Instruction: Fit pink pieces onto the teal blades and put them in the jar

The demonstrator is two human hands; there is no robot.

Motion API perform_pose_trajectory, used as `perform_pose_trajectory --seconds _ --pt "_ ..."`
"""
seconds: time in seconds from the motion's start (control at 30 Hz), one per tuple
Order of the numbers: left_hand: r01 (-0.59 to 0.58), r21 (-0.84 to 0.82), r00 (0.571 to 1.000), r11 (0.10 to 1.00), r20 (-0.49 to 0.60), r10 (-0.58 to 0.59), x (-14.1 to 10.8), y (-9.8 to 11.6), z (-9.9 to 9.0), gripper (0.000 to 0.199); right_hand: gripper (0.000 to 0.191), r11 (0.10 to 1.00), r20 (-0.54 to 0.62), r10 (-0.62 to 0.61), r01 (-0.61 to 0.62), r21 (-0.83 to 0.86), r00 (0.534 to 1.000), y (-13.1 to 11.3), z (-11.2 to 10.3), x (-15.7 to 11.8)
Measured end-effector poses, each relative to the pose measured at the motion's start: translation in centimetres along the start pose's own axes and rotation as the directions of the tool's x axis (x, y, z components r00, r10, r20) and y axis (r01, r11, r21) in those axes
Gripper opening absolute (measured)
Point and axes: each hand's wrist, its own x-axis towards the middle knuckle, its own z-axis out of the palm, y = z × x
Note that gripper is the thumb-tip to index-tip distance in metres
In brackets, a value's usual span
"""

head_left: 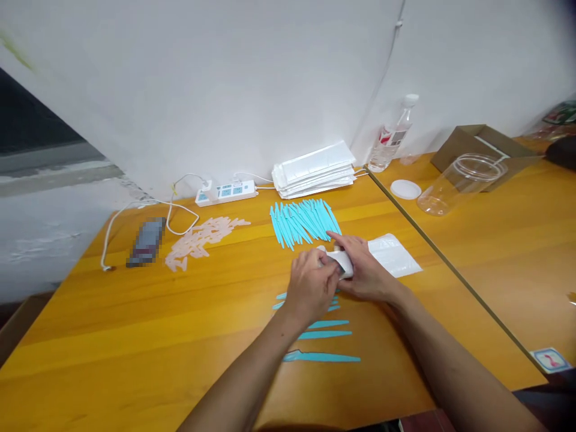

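Note:
My left hand (312,281) and my right hand (366,270) meet over the table, fingers closed around a small white object (342,262) with a dark patch on it. Its exact kind is mostly hidden by my fingers. Under and in front of my left hand lie several slim turquoise plastic pieces (326,334), tapered like small knives, laid crosswise. A dense row of the same turquoise pieces (301,221) lies just beyond my hands. Beside my right wrist is a flat white plastic bag (393,255).
Pale pink small pieces (202,237) lie in a loose heap at left, near a blurred phone (147,242). Along the wall are a power strip (226,193) and stacked white packets (315,171). At right stand a water bottle (391,138), clear jar (459,186), white lid (405,189) and cardboard box (465,141).

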Motion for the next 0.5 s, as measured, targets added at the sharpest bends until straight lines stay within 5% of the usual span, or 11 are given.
perform_pose_trajectory --seconds 0.17,0.3,0.4,0.5 --pt "0.038 0.071 0.986 0.997 0.161 -0.049 -0.9 -1.6 -2.5 0.027 0.093 0.999 0.026 0.047 -0.047 -0.010 0.999 0.5 -0.1 0.0" --pt "-0.019 0.212 0.932 0.977 0.359 -0.060 -1.2 -2.5 -2.7 0.013 0.096 0.999 0.026 0.041 -0.041 -0.011 0.999 0.7 -0.2 0.0" --pt "-0.071 0.240 0.931 0.968 0.364 -0.022 -1.1 -2.3 -2.3 0.013 0.099 0.999 0.010 0.034 -0.034 0.000 0.999 0.6 -0.6 -0.1" --pt "-0.047 0.147 0.959 0.988 0.282 0.004 -1.6 -2.2 -4.0 0.016 0.100 0.999 -0.027 0.049 -0.049 0.007 0.998 0.4 -1.1 -0.2"
